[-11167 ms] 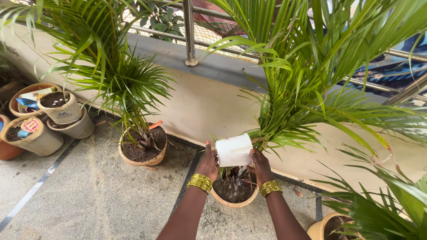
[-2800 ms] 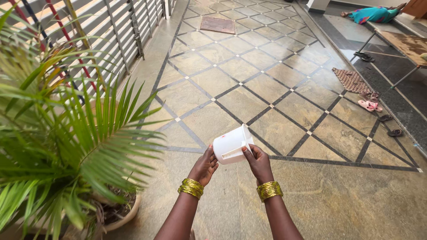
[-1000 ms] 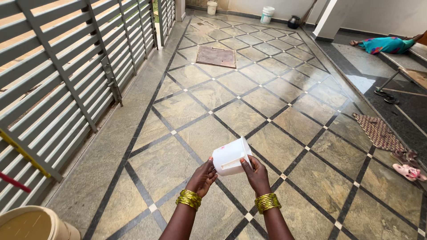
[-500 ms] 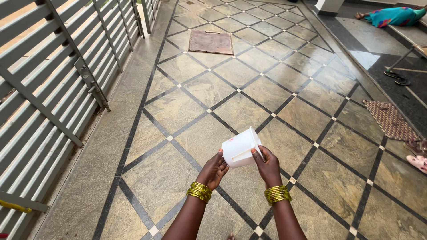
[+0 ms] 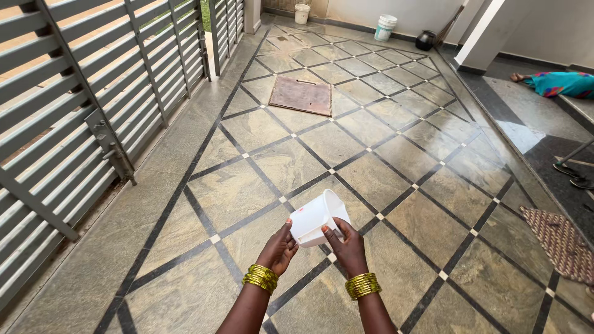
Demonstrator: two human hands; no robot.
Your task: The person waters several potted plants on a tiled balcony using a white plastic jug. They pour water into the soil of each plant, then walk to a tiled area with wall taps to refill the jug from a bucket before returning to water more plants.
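We carry white plastic mug (image 5: 317, 216) w/ both hands: left hand (image 5: 279, 248) under base, right hand (image 5: 346, 246) fingers closed on side, mid tiled floor (image 5: 260, 167). Carrying step, prob. Next: steady grip, keep mug level.

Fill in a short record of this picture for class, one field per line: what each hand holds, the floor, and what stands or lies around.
Left hand: grips the white plastic mug from its left side
Right hand: grips the same mug from the right
Mug: tilted, mouth facing away
Wrists: gold bangles on both
Floor: stone tiles in a diamond pattern
Left side: grey slatted gate
Far end: two white buckets, a dark pot
Right edge: woven mat
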